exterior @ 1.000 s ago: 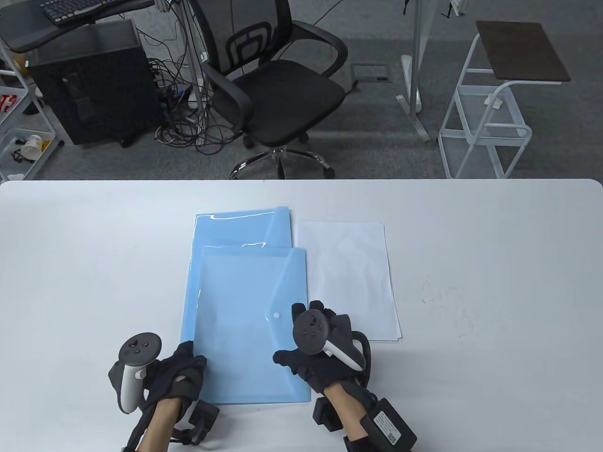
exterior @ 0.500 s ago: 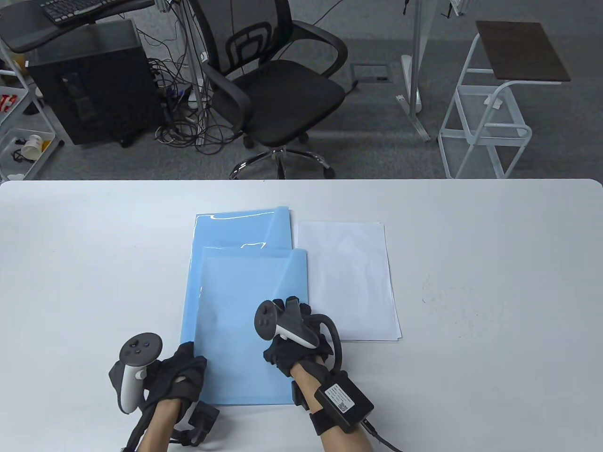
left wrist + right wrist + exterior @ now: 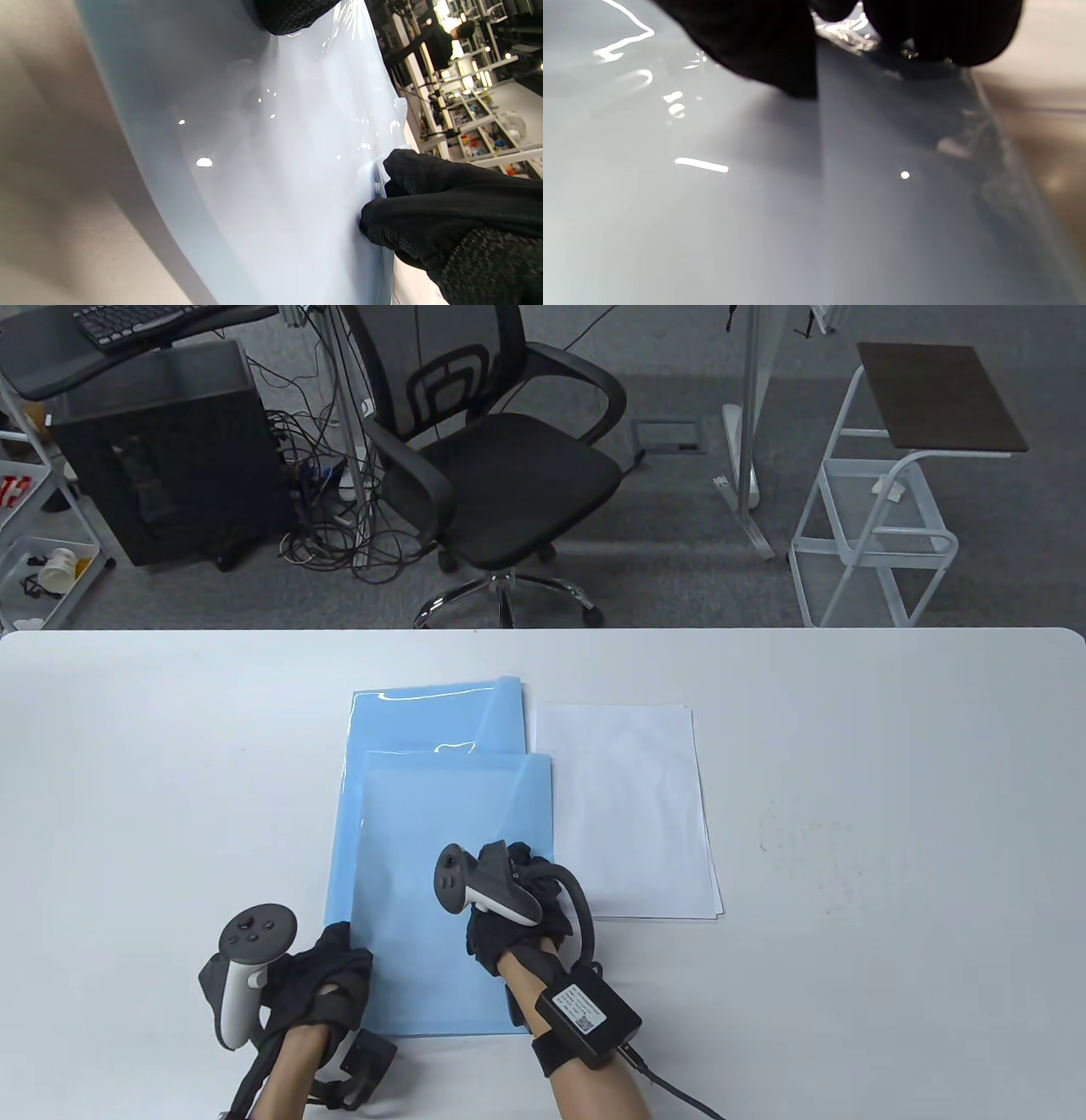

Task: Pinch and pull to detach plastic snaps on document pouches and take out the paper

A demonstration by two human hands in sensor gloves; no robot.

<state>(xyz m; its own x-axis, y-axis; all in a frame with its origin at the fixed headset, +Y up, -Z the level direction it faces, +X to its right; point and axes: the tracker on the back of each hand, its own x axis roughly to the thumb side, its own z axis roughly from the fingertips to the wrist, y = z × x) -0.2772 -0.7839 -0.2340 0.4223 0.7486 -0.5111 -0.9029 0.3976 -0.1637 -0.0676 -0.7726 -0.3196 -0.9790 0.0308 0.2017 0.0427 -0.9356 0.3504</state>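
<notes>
Two light blue document pouches lie stacked mid-table; the top pouch (image 3: 424, 916) overlaps the lower pouch (image 3: 424, 719). My left hand (image 3: 327, 971) holds the top pouch at its lower left edge, one fingertip (image 3: 292, 15) on its surface. My right hand (image 3: 509, 895) sits over the flap where the white snap is, hiding it in the table view. In the left wrist view my right hand (image 3: 384, 186) pinches the flap's tip. The right wrist view shows dark fingertips (image 3: 780, 55) on the glossy pouch (image 3: 734, 203). A stack of white paper (image 3: 628, 806) lies right of the pouches.
Beyond the white table's (image 3: 891, 780) far edge stand a black office chair (image 3: 492, 466), a black computer case (image 3: 161, 449) with tangled cables, and a white side trolley (image 3: 882, 492).
My right hand has moved left from the pouch's right edge onto the flap, turned at the wrist, and now covers the snap. The left hand has stayed put.
</notes>
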